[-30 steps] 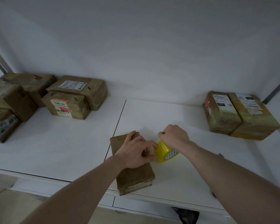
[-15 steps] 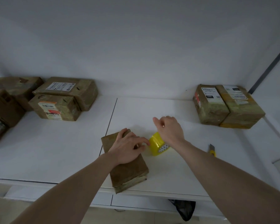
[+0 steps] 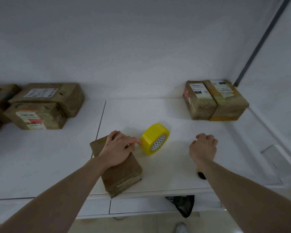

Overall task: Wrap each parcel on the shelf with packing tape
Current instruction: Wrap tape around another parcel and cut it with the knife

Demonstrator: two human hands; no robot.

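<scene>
A plain brown parcel (image 3: 123, 174) lies at the front edge of the white shelf (image 3: 40, 162), one corner sticking out over the edge. My left hand (image 3: 118, 148) rests flat on its far half and holds it down, with the index fingertip touching a yellow roll of packing tape (image 3: 154, 137). The roll stands on its edge just right of the parcel. My right hand (image 3: 203, 147) hovers well to the right of the roll, fingers curled, with nothing in it. The dark end of a utility knife (image 3: 201, 175) pokes out from under my right wrist.
Two labelled, taped parcels (image 3: 37, 116) (image 3: 54, 96) sit at the back left, with more cut off at the left edge. Two other labelled parcels (image 3: 198, 100) (image 3: 227, 100) stand side by side in the back right corner. A black bag (image 3: 183, 206) hangs below the shelf.
My right hand has let go of the tape roll and moved right, over the knife. The roll now stands alone beside the parcel. My left hand stays on the parcel.
</scene>
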